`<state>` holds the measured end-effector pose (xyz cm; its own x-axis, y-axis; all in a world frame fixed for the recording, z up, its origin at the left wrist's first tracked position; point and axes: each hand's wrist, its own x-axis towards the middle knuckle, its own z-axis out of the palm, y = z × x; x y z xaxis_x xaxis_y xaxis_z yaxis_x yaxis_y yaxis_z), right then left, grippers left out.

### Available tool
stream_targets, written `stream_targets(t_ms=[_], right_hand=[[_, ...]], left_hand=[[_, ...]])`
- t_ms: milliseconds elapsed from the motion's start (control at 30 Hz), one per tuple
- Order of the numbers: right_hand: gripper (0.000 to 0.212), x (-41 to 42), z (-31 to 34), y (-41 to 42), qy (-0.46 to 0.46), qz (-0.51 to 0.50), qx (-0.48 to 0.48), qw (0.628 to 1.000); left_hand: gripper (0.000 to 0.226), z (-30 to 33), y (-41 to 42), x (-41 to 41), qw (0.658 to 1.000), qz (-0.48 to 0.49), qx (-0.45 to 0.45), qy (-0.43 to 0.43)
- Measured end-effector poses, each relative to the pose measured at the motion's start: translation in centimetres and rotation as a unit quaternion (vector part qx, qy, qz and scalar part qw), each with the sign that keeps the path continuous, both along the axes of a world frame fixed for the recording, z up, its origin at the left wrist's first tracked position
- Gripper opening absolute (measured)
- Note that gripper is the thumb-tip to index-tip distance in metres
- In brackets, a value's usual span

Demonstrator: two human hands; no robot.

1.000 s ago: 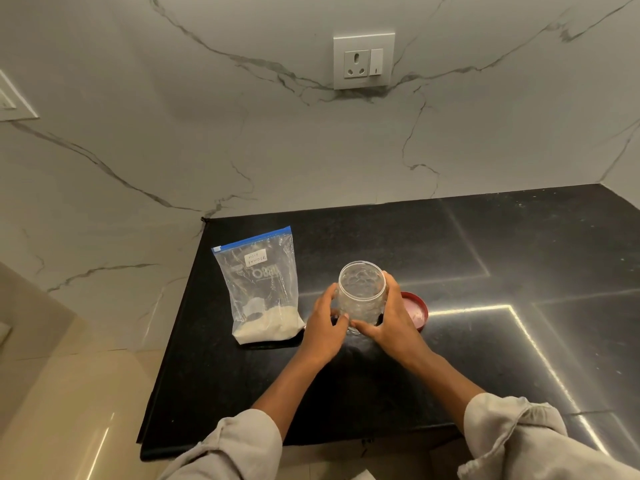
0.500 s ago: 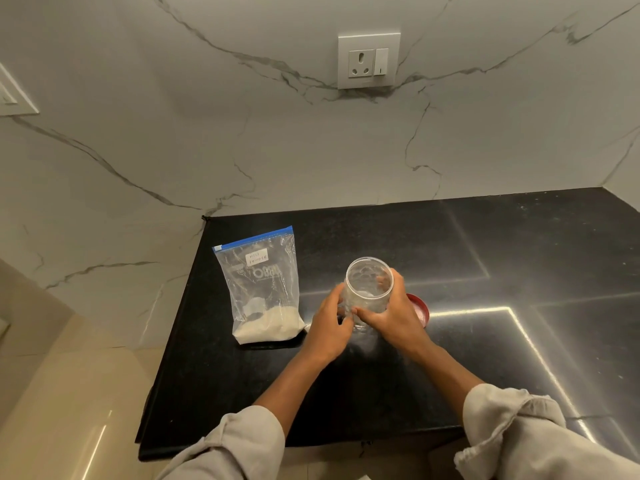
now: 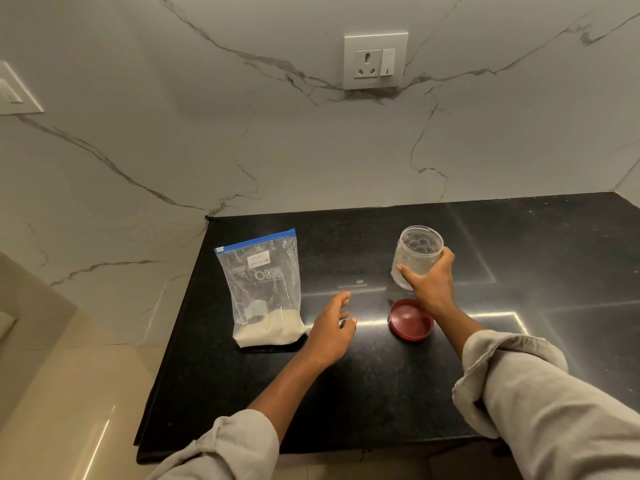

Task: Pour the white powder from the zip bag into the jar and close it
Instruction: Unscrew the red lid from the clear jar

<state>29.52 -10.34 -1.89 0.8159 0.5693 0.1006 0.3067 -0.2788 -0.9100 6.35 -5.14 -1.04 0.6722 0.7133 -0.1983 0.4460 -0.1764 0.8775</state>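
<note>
A clear zip bag [image 3: 265, 289] with a blue seal strip and a small label stands upright on the black counter [image 3: 346, 393]; white powder fills its bottom. My right hand [image 3: 431, 282] grips a clear empty jar [image 3: 415, 256] around its lower side; the jar has no lid on and is tilted slightly. The red lid [image 3: 410, 320] lies flat on the counter just in front of the jar, partly under my right wrist. My left hand [image 3: 330, 327] hovers open, fingers spread, just right of the bag's base, holding nothing.
A marble wall rises behind the counter with a white socket and switch [image 3: 375, 61]. The counter's left edge [image 3: 180, 317] drops off beside the bag to a pale floor. Its front edge runs close to my sleeves.
My left hand has let go of the jar and moved left toward the bag. My right hand has carried the jar back and to the right, uncovering the red lid.
</note>
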Motion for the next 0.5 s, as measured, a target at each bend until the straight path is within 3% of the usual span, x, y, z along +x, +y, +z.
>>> stream_targets(t_ms=[100,200,267,367,500], right_hand=[[0.101,-0.1,0.2,-0.4,0.02,0.009,-0.024,0.999],[0.11,-1.3,0.2,-1.5,0.01,-0.051,-0.107,0.993],[0.081,-2.4,-0.7,-3.0,-0.057,-0.087,-0.196,0.975],[0.032,-3.0,-2.1,-5.3,-0.111,-0.05,-0.286,0.95],[0.01,-2.7,-1.9,-6.1,-0.097,0.018,-0.322,0.942]], left_hand=[[0.051,0.1,0.1,0.2,1.0,-0.004,0.005,0.002],[0.047,-0.1,0.1,0.5,1.0,-0.009,-0.001,0.003],[0.045,-0.5,0.1,0.5,1.0,-0.01,-0.003,0.002],[0.043,-0.9,0.1,0.5,1.0,-0.016,-0.008,0.014],[0.039,-0.8,-0.1,0.9,1.0,-0.013,-0.013,0.016]])
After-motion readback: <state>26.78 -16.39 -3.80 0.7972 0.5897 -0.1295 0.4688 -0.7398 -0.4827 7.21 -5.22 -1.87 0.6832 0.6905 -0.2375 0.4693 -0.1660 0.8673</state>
